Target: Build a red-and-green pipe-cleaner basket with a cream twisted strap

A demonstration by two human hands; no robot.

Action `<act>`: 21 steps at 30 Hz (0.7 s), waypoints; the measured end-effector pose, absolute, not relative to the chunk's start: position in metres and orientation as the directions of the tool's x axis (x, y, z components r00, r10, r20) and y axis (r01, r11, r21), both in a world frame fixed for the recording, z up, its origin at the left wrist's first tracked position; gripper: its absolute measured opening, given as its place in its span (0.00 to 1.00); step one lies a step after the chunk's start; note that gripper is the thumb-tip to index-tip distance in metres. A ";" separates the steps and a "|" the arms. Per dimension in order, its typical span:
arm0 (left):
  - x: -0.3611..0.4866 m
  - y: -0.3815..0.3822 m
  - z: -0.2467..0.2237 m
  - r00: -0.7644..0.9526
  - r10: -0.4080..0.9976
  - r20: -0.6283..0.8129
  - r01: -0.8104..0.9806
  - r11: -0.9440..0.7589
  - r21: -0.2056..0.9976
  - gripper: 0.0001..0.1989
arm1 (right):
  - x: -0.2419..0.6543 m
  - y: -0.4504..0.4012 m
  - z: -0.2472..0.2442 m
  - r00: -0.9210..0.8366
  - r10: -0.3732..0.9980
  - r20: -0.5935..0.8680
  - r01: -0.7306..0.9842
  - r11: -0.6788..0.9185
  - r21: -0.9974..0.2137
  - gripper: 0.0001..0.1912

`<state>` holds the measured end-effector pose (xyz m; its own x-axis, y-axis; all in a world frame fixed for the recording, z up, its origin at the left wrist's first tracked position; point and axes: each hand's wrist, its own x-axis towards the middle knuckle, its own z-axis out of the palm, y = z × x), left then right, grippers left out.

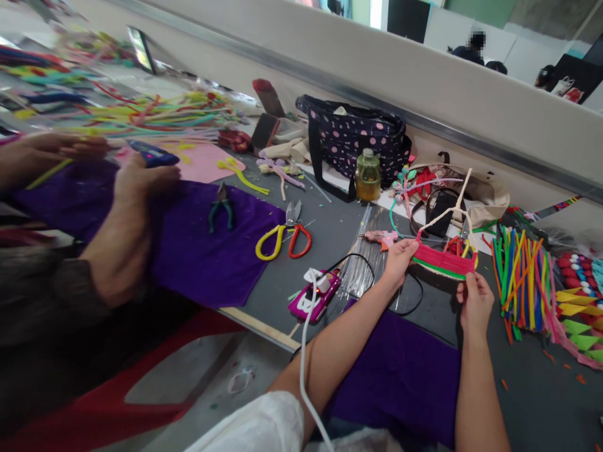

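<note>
A small craft piece with a pink-red band, a green and cream lower edge and a cream loop on top hangs between my two hands. My left hand pinches its left end. Its lower right corner is between the fingers of my right hand. Just behind my left hand lies a pink glue gun. Below my forearms is a purple cloth. To the right, colourful pipe cleaners lie in a bunch.
A magenta power strip with a white cable sits left of my left forearm. Scissors, pliers, a bottle and a dotted bag are further back. At left, another person's hands hold a blue tool.
</note>
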<state>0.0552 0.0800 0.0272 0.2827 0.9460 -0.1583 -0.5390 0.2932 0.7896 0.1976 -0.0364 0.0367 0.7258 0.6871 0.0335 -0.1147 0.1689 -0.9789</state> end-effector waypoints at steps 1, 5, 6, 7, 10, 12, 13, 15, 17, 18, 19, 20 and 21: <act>0.056 0.080 0.027 0.291 0.943 -0.165 -0.536 0.303 0.788 0.22 | 0.199 -0.036 0.037 0.737 0.675 0.036 -0.109 0.172 -0.979 0.15; 0.062 0.076 0.022 0.343 0.924 -0.167 -0.482 0.326 0.813 0.22 | 0.210 -0.038 0.032 0.786 0.618 0.018 -0.097 0.152 -0.984 0.16; 0.065 0.075 0.020 0.361 0.918 -0.162 -0.460 0.327 0.825 0.22 | 0.215 -0.038 0.030 0.799 0.602 0.012 -0.097 0.148 -0.984 0.17; 0.068 0.074 0.017 0.378 0.913 -0.153 -0.440 0.323 0.838 0.23 | 0.221 -0.040 0.028 0.811 0.585 0.007 -0.094 0.142 -0.985 0.18; 0.080 0.073 0.005 0.427 0.899 -0.093 -0.402 0.282 0.871 0.24 | 0.239 -0.045 0.019 0.839 0.544 -0.020 -0.086 0.096 -0.992 0.21; 0.086 0.072 -0.003 0.455 0.890 -0.041 -0.402 0.246 0.882 0.26 | 0.249 -0.047 0.012 0.845 0.531 -0.060 -0.111 0.065 -0.992 0.22; 0.088 0.072 -0.006 0.467 0.884 -0.018 -0.406 0.232 0.884 0.26 | 0.252 -0.048 0.008 0.844 0.530 -0.079 -0.128 0.056 -0.990 0.23; 0.090 0.072 -0.011 0.492 0.870 0.016 -0.412 0.217 0.885 0.25 | 0.256 -0.049 0.003 0.839 0.534 -0.104 -0.155 0.051 -0.987 0.23; 0.090 0.072 -0.012 0.522 0.853 0.032 -0.414 0.220 0.883 0.24 | 0.258 -0.049 -0.002 0.843 0.526 -0.117 -0.166 0.047 -0.985 0.24; 0.090 0.071 -0.011 0.535 0.844 0.036 -0.412 0.224 0.883 0.24 | 0.258 -0.048 -0.003 0.846 0.520 -0.120 -0.167 0.045 -0.985 0.25; 0.089 0.070 -0.009 0.547 0.836 0.039 -0.410 0.227 0.883 0.24 | 0.259 -0.048 -0.004 0.849 0.514 -0.121 -0.165 0.041 -0.985 0.25; 0.089 0.069 -0.007 0.559 0.828 0.039 -0.405 0.232 0.884 0.24 | 0.259 -0.049 -0.005 0.854 0.507 -0.117 -0.152 0.030 -0.988 0.25; 0.088 0.068 -0.005 0.571 0.820 0.037 -0.398 0.237 0.886 0.24 | 0.259 -0.049 -0.005 0.860 0.500 -0.099 -0.111 -0.005 -0.994 0.25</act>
<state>0.0879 0.0680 -0.0054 0.5710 0.8201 0.0373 -0.3983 0.2370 0.8861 0.2593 -0.0489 -0.0054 0.8603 0.5001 -0.0990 -0.1113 -0.0054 -0.9938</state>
